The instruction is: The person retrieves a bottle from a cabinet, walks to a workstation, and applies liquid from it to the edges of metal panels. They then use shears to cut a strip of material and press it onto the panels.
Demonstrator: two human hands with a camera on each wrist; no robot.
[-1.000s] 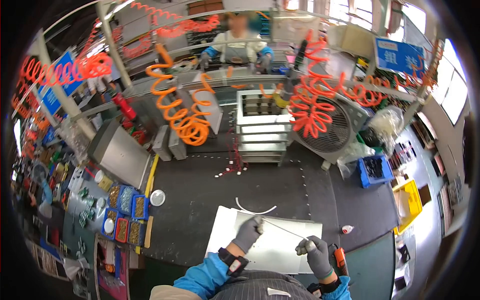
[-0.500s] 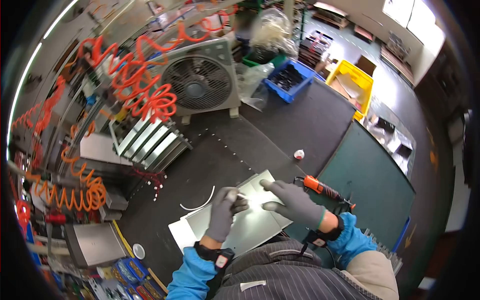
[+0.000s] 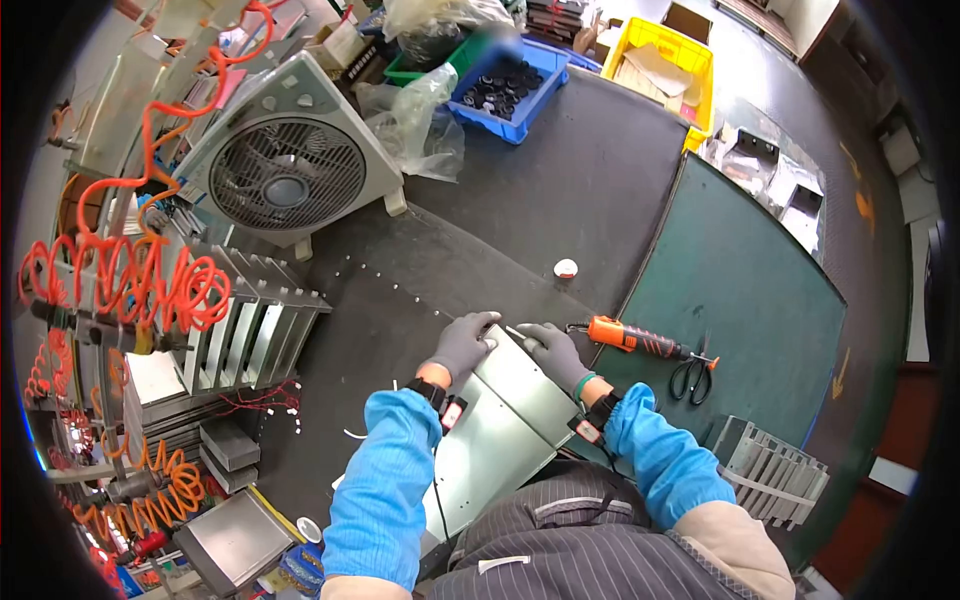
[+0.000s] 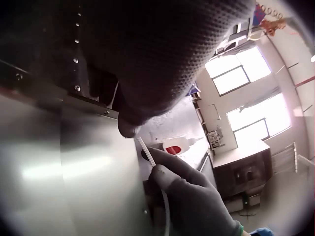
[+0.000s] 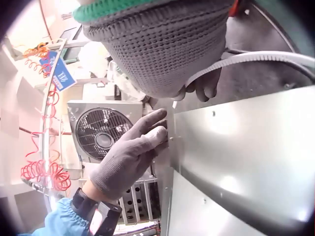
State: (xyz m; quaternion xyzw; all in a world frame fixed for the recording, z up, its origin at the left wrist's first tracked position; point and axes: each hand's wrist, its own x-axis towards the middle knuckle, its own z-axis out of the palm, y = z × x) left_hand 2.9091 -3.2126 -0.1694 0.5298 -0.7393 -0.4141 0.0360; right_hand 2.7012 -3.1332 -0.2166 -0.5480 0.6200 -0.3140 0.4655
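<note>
Panel's near end hidden under sleeves. Shiny flat metal panel [image 3: 505, 415] on dark table [image 3: 560, 200]. Knit-gloved right hand [image 3: 553, 352] pinches thin ribbed white strip [image 4: 146, 150] at panel's far edge, its tail lost behind the glove. Left hand [image 3: 465, 340] rests there, fingers extended, gripping nothing. Earlier the right hand lay splayed on the panel.

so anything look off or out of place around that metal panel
Nothing looks damaged. A loose white scrap lies on the black mat left of the metal panel, and red wires trail across the mat below the grey rack.
</note>
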